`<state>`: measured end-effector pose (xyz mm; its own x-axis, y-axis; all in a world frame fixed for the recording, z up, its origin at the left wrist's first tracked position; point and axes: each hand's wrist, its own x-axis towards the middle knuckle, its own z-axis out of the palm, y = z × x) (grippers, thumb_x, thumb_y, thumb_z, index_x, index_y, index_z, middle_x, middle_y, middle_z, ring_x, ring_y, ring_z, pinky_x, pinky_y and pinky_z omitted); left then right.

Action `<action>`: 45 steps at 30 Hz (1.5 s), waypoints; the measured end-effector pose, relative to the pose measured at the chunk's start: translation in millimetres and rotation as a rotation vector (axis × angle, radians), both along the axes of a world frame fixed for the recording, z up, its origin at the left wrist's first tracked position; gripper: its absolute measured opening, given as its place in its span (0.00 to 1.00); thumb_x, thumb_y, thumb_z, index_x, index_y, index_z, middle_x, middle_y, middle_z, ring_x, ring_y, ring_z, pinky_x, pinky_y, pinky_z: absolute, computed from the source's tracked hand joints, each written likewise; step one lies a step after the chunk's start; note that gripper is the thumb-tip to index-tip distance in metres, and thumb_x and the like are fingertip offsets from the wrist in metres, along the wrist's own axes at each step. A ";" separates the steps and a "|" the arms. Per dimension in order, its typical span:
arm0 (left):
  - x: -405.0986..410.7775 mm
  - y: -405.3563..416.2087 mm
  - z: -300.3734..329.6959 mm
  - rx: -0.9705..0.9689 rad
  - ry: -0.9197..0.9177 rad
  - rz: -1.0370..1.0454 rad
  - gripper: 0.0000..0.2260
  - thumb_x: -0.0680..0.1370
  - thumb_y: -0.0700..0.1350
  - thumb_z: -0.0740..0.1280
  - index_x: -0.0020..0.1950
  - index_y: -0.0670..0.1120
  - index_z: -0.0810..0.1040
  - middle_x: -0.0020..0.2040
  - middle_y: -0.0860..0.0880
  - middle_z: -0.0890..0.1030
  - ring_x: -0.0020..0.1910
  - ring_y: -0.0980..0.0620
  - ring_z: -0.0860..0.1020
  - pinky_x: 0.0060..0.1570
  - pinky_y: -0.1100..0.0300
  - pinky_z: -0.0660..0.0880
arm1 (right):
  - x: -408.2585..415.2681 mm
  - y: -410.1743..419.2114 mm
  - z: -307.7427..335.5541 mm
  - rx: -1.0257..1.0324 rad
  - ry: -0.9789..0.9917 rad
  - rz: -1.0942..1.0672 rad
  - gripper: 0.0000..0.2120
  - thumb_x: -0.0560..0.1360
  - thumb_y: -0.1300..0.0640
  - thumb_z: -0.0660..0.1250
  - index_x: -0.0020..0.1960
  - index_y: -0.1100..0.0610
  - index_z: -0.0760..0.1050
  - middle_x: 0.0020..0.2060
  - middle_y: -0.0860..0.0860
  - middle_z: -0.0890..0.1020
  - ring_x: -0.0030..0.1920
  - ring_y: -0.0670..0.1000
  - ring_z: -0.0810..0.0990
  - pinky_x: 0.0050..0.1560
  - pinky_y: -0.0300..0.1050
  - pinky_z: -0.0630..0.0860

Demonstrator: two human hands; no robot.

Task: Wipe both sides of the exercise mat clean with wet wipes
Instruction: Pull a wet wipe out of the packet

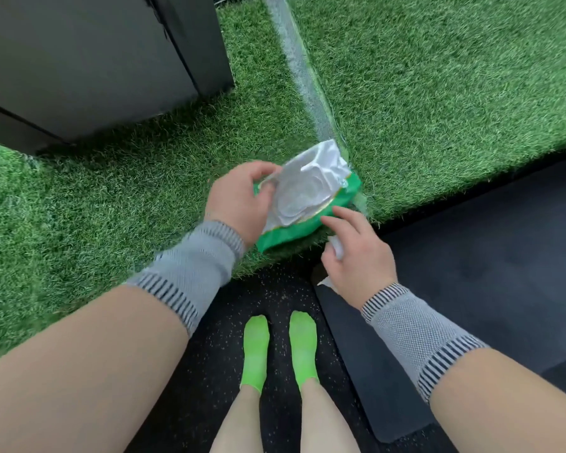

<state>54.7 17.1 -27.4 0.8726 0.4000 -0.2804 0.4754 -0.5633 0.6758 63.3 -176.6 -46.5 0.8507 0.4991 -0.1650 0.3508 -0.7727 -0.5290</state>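
Wiping looks not yet begun, I judge: my left hand [242, 201] grips the pack [307, 197], right hand [356, 253] pinches a wipe [337, 248], mat [471, 256] untouched.

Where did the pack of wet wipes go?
The pack of wet wipes lies mid-picture on the green turf, held by the left hand, just beyond the dark exercise mat.

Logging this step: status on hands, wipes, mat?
Left hand grips wipes pack, flap open. Right hand holds a wipe. Mat flat at right, untouched. Nothing in the way.
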 end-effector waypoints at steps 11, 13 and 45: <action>-30.6 -13.5 -53.9 0.504 0.416 -0.698 0.36 0.77 0.49 0.60 0.79 0.51 0.41 0.79 0.54 0.38 0.78 0.49 0.42 0.74 0.40 0.50 | 45.0 37.9 -21.6 -0.526 0.172 0.188 0.36 0.75 0.57 0.60 0.76 0.45 0.44 0.75 0.41 0.37 0.51 0.59 0.79 0.42 0.47 0.70; -27.2 -14.0 -53.1 0.512 0.427 -0.686 0.36 0.77 0.49 0.60 0.79 0.52 0.43 0.79 0.55 0.40 0.78 0.48 0.43 0.74 0.39 0.51 | 48.9 44.5 -22.2 -0.594 0.209 0.195 0.38 0.75 0.58 0.61 0.76 0.46 0.43 0.75 0.43 0.36 0.53 0.59 0.78 0.41 0.48 0.70; -76.2 -167.0 254.9 -0.191 0.083 -0.082 0.11 0.77 0.52 0.68 0.50 0.45 0.79 0.37 0.49 0.80 0.37 0.50 0.79 0.44 0.57 0.77 | -94.3 -150.9 266.0 0.734 0.804 -0.881 0.07 0.72 0.65 0.68 0.50 0.59 0.78 0.44 0.56 0.79 0.43 0.53 0.78 0.40 0.44 0.75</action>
<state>-21.5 -149.9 227.4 0.8705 0.2615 -0.4169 0.4921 -0.4677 0.7342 -31.1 -327.5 219.5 0.7246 0.0410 -0.6880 -0.6868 -0.0403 -0.7257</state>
